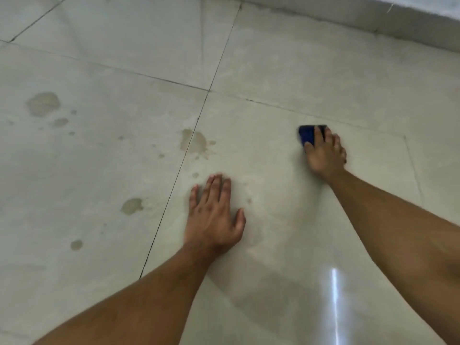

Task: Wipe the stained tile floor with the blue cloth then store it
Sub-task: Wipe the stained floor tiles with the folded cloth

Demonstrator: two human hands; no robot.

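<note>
Head view: right hand (324,155) clamped on blue cloth (308,136); left hand (214,217) flat, fingers spread

Tile floor (273,70): pale grey-beige, glossy, crossed by thin dark grout lines (196,120). Stains (43,103): dull olive-brown blotches and small spots, left and centre. Cloth (308,135): deep blue, right. Skirting (373,18) far right: light grey. White light streak (334,307) near right.
</note>
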